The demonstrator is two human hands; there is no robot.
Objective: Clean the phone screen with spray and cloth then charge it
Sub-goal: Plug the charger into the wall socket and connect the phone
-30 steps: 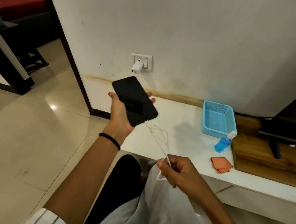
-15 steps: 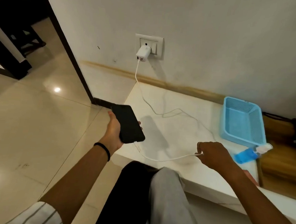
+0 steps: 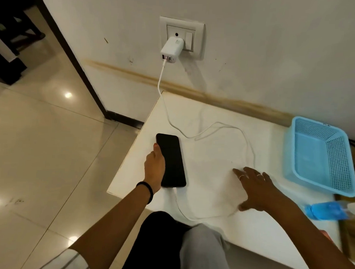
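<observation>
A: Black glass down flat now. The smartphone (image 3: 171, 160) was held in the air half a second ago; it now lies on the white worktop (image 3: 218, 157), left hand (image 3: 154, 168) still wrapped along its left edge, thumb on the screen.

B: Cable?

A: White charging cable (image 3: 211, 130) runs from the wall charger (image 3: 171, 50) in a loop to the phone's near end. Right hand (image 3: 256, 190) has let it go; fingers spread flat on the worktop, holding nothing. Screen dark, so charging cannot be confirmed.

B: Room?

A: Phone sits near the worktop's left edge, floor beyond. Open surface to its right; blue mesh basket (image 3: 323, 158) and blue spray bottle (image 3: 329, 210) well apart.
</observation>
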